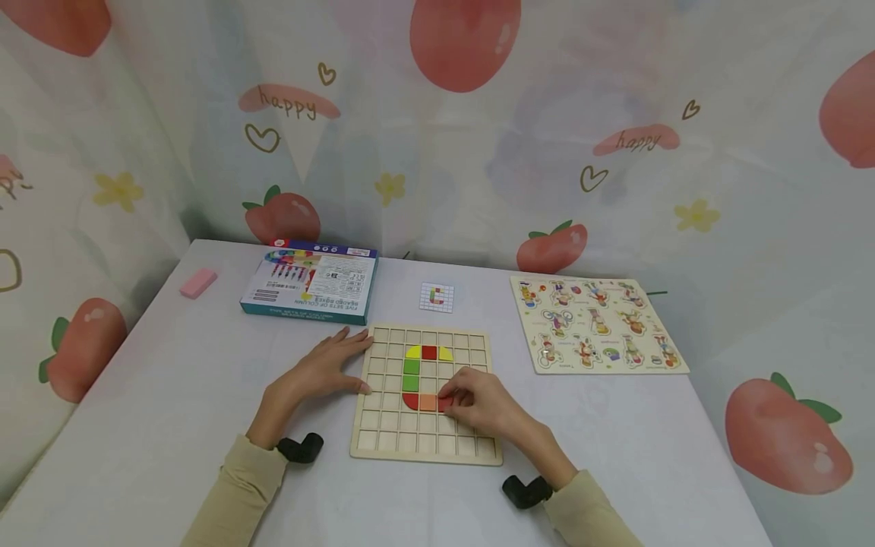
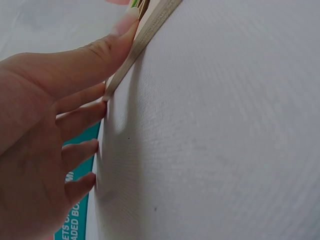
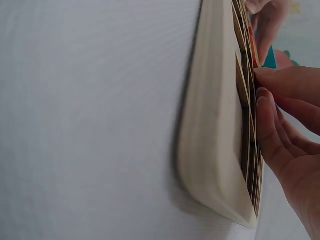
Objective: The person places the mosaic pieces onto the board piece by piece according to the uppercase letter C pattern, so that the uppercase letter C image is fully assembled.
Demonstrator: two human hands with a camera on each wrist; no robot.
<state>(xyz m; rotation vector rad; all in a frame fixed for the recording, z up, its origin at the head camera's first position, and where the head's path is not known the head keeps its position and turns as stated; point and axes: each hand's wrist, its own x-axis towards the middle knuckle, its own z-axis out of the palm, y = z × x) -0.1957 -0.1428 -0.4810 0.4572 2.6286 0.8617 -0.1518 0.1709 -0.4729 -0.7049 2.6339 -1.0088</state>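
A square wooden grid board (image 1: pixel 427 444) lies flat on the table. Yellow, red, green and orange tiles sit in some of its cells, among them a green tile (image 1: pixel 411 374) and an orange tile (image 1: pixel 428 403). My right hand (image 1: pixel 481 400) is over the board's right half, thumb and fingertips on a red tile (image 1: pixel 443 405) beside the orange one; the fingers partly hide it. Along the left edge, my left hand (image 1: pixel 324 368) rests with fingers spread and fairly straight. In the left wrist view its thumb (image 2: pixel 117 42) touches the board's rim (image 2: pixel 150 31).
Behind the board lies a small pattern card (image 1: pixel 436 297). A boxed set (image 1: pixel 307 285) stands at the back left, with a pink block (image 1: pixel 198 282) beside it. At the right lies a wooden puzzle board (image 1: pixel 598 327) with animal figures. A printed curtain (image 1: pixel 437 152) hangs behind the table.
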